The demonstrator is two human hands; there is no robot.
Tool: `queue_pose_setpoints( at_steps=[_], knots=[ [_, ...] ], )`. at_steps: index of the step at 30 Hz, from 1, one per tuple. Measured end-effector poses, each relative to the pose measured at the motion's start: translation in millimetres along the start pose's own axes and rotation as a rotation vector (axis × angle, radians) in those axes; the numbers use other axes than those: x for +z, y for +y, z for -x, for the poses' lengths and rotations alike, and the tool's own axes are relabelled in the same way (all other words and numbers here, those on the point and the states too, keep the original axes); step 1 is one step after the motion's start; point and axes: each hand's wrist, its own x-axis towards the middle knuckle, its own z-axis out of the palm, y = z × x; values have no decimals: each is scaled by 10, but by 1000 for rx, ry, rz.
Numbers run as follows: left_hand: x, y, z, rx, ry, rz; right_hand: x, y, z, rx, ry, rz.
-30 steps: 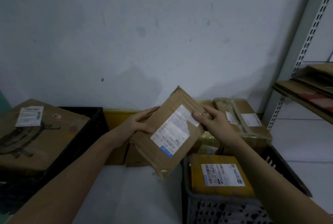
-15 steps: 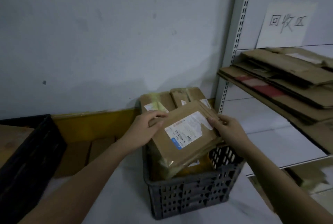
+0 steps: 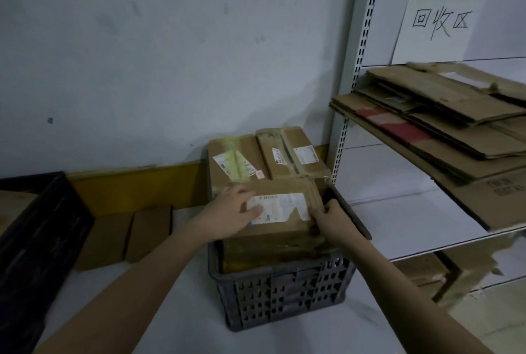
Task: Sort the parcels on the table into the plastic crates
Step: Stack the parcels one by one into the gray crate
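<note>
A flat brown parcel (image 3: 281, 225) with a white shipping label lies on top of the other parcels in the grey plastic crate (image 3: 284, 296) on the table. My left hand (image 3: 233, 211) rests flat on its left part, fingers spread and thumb on the label. My right hand (image 3: 333, 218) holds the parcel's right edge by the crate's rim. Behind it in the same crate stand two taller cardboard parcels (image 3: 236, 162) (image 3: 296, 154) with labels and tape.
A black crate (image 3: 37, 239) with a box inside stands at the left edge. Two small brown boxes (image 3: 125, 237) lie against the yellow wall strip. A metal shelf rack (image 3: 353, 68) on the right carries flattened cardboard (image 3: 444, 120) under a paper sign.
Both hands carried the labelled parcel from above the table to the right and lowered it flat onto the pile in the grey crate. The view turned right towards the shelf.
</note>
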Motion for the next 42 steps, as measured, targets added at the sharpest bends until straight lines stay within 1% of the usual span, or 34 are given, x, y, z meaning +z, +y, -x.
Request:
queue_pose_setpoints(
  at_steps=[1, 2, 3, 6, 9, 12, 16, 20, 22, 23, 26, 27, 29, 30, 33, 36, 38, 40, 42],
  knots=[
    [48, -16, 40, -20, -64, -28, 40, 11, 4, -10, -36, 26],
    [90, -37, 78, -30, -84, -67, 67, 13, 7, -33, -68, 60],
    [115, -57, 115, -37, -66, -101, 77, 3, 2, -62, -97, 106],
    [136, -102, 199, -44, 67, -158, 38, -36, -39, -132, -160, 240],
    [231, -72, 292, -22, 187, -167, 15, -3, -70, -190, -164, 346],
    [388, -17, 384, -5, 266, -209, 6, 96, -89, -234, -167, 383],
    [314, -48, 379, 32, 268, -54, -122, 124, -193, -205, -287, 392],
    [184, -127, 361, 30, 216, 41, -96, 93, -277, -136, -303, 456],
    [154, -162, 378, 39, 217, 104, -84, 62, -291, -163, -245, 461],
    [148, -182, 390, 45, 240, 136, -84, 26, -284, -202, -164, 444],
    [128, -274, 426, 4, 352, 219, -15, -179, -207, -349, 183, 257],
    [112, -326, 433, -21, 381, 232, 41, -269, -174, -417, 270, 186],
    [53, -483, 438, -77, 416, 208, 185, -489, -112, -561, 363, 153],
    [13, -590, 443, -115, 427, 191, 275, -618, -79, -608, 370, 155],
    [-116, -1016, 501, -247, 463, 168, 647, -1022, -12, -683, 280, 131],
    [-196, -1493, 632, -368, 485, 189, 1154, -1414, 25, -752, 125, 60],
    [-208, -1821, 730, -439, 476, 222, 1557, -1621, 11, -775, 15, 64],
    [-186, -2137, 822, -514, 452, 247, 2019, -1762, -62, -734, -100, 91],
    [-125, -2430, 899, -586, 417, 290, 2538, -1833, -172, -610, -198, 93]
  ],
)
